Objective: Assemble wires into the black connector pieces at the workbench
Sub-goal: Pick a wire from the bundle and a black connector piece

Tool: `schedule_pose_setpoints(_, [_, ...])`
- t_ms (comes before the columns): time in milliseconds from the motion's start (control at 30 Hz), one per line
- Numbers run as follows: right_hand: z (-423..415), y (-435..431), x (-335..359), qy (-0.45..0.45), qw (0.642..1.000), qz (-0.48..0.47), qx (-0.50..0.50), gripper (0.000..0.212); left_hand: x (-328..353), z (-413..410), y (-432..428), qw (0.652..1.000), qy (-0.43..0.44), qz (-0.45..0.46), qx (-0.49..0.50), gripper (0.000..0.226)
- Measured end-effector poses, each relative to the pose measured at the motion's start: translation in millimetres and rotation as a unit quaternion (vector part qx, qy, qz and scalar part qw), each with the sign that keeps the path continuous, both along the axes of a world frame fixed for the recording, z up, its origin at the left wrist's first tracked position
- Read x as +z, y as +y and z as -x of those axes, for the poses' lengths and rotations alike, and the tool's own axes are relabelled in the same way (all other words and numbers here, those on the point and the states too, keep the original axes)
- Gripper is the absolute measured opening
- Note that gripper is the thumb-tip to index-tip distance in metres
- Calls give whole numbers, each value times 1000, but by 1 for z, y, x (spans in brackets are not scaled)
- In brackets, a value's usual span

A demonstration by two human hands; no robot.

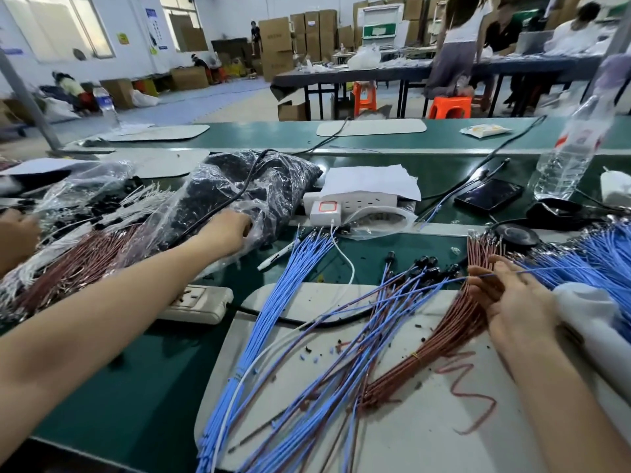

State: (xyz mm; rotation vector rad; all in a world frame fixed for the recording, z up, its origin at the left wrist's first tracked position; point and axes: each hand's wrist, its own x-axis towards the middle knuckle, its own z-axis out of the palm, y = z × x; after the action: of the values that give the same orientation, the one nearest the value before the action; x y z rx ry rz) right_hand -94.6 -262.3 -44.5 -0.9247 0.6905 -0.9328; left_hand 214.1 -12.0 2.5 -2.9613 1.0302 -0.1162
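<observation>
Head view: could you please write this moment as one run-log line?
left hand: fingers in bag of black connectors | right hand: holding one blue wire | step: fetching a connector

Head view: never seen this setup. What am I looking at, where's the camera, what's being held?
No machine here: a person works with bare hands. The single picture comes from a camera on their head, looking down at a green workbench. The left hand reaches into a clear plastic bag of black connector pieces; its fingertips are hidden. The right hand pinches a single blue wire. On the grey mat lie a blue wire bundle, a brown wire bundle and wires already fitted with black connectors.
</observation>
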Motion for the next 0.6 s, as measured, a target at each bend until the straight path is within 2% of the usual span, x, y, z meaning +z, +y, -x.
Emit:
schedule_pose_setpoints(100, [2, -1, -1, -4, 1000, 2, 18, 24, 20, 21, -3, 999, -5, 35, -13, 21])
schedule_pose_setpoints(200, [2, 0, 1, -3, 1000, -10, 13, 34, 43, 64, -12, 981, -15, 160, -104, 26])
schedule_pose_setpoints(267, [2, 1, 3, -6, 1000, -24, 12, 39, 45, 108, -24, 955, 48, 221, -194, 21])
schedule_pose_setpoints(333, [1, 3, 4, -11, 999, -38, 20, 42, 26, 146, -42, 932, 120, 219, -261, 13])
schedule_pose_setpoints(433, [1, 5, 8, -49, 996, -63, 26, 44, -12, 175, -69, 933, 169, 170, -267, 27])
schedule_pose_setpoints(467, [2, 5, 10, -61, 996, -69, 21, 45, -21, 177, -74, 934, 171, 174, -261, 26])
schedule_pose_setpoints(600, [4, 4, 17, -97, 992, -85, -3, 45, -31, 170, -74, 922, 169, 250, -242, 13])
